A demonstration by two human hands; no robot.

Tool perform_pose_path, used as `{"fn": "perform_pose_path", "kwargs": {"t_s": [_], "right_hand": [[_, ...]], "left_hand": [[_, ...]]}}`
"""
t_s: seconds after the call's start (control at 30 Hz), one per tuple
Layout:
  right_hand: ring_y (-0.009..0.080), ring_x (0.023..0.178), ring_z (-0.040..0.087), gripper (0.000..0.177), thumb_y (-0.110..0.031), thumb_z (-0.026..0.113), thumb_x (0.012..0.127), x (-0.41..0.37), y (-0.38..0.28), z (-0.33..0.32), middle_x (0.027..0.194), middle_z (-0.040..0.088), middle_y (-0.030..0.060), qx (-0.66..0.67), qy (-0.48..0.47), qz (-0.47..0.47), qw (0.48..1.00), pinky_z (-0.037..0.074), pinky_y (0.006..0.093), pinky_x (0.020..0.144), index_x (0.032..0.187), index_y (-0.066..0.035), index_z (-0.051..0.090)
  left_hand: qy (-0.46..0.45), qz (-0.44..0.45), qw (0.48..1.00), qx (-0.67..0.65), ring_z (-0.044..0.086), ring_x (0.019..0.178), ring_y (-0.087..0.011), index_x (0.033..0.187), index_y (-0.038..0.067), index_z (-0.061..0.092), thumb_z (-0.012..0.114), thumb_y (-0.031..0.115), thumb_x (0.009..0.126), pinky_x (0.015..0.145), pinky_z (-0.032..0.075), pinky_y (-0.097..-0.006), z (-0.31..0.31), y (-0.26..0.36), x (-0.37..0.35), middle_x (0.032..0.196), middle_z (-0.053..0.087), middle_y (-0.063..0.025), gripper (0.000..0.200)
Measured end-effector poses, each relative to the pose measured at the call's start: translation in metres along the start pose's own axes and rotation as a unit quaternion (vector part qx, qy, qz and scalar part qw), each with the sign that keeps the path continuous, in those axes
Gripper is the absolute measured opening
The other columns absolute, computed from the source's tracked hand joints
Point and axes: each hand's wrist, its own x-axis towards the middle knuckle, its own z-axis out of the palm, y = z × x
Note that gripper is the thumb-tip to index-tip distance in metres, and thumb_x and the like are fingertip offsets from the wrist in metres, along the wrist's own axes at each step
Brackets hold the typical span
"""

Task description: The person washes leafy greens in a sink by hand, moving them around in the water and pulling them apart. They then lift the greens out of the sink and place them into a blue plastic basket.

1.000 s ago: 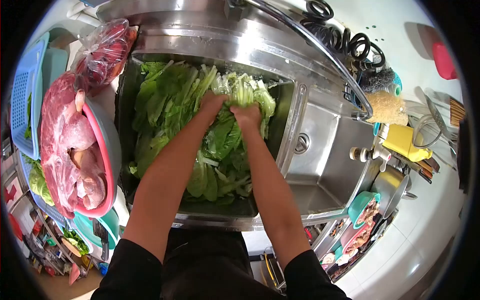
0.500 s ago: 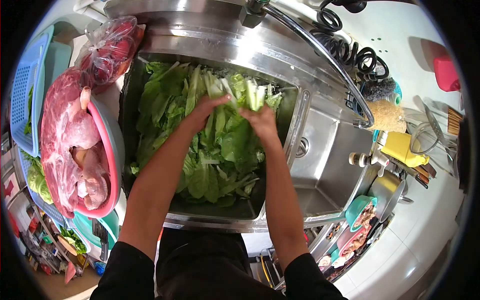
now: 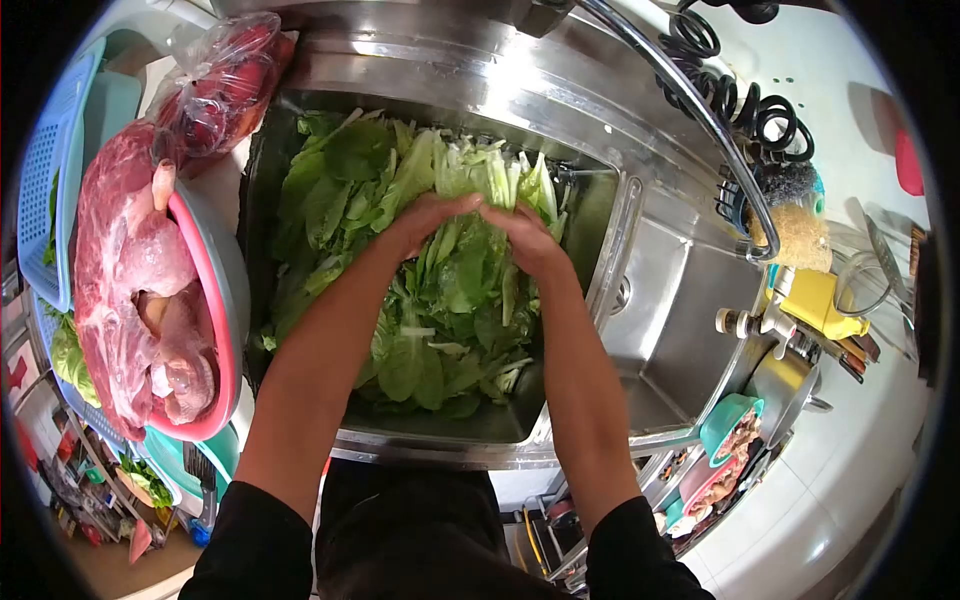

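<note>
Holding leafy greens (image 3: 465, 275), hands (image 3: 425, 222) well inside sink rim (image 3: 450, 453).

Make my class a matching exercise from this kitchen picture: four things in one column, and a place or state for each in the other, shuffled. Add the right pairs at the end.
Things
1. Heap of leafy greens
2. Large pieces of raw meat
3. Left hand
4. Plastic bag

Places and states
A. See-through, with red contents
B. Its thumb next to that of the right hand
C. Spread across most of the larger sink basin
D. Within a pink rim, to the left of the sink

Right pairs: 1-C, 2-D, 3-B, 4-A
</note>
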Motion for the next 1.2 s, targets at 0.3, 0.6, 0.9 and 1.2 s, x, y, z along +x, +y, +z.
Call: {"fn": "perform_pose_path", "kwargs": {"t_s": [0.3,0.6,0.9,1.2], "right_hand": [[0.0342,0.134,0.044,0.109,-0.042,0.082,0.077,-0.037,-0.024,0.011,0.147,0.035,0.0336,-0.121,0.084,-0.087,0.985,0.037,0.0372,0.109,0.145,0.017,0.021],[0.0309,0.116,0.056,0.076,-0.034,0.072,0.087,-0.011,-0.016,0.024,0.136,0.052,0.0217,-0.282,0.060,-0.060,0.956,0.043,0.0374,0.098,0.142,0.007,0.039],[0.0271,0.113,0.057,0.075,-0.032,0.076,0.083,-0.037,-0.004,-0.009,0.135,0.053,0.0162,0.048,-0.046,-0.085,0.994,0.045,0.0381,0.097,0.141,0.001,0.043],[0.0292,0.117,0.056,0.084,-0.032,0.079,0.077,-0.042,-0.054,0.018,0.127,0.058,0.0217,-0.295,-0.043,-0.053,0.953,0.046,0.0364,0.099,0.139,0.010,0.040]], "left_hand": [[-0.017,0.060,0.994,-0.091,0.047,0.128,-0.0347,0.142,-0.004,0.039,0.077,0.042,0.075,0.105,0.036,-0.0487,-0.005,-0.015,0.021,0.142,0.046,-0.0239,0.089],[-0.041,-0.004,0.999,-0.029,0.053,0.122,-0.0289,0.128,-0.001,0.058,0.075,0.040,0.079,0.102,0.042,-0.0418,-0.025,0.003,-0.016,0.135,0.054,-0.0193,0.066],[-0.125,0.033,0.981,-0.142,0.056,0.118,-0.0263,0.126,-0.001,0.059,0.073,0.033,0.082,0.098,0.046,-0.0395,-0.040,-0.014,-0.006,0.131,0.057,-0.0183,0.058],[-0.014,0.016,0.996,-0.084,0.051,0.123,-0.0292,0.129,-0.002,0.055,0.075,0.033,0.078,0.106,0.037,-0.0410,-0.032,-0.031,0.010,0.125,0.061,-0.0177,0.065]]}}
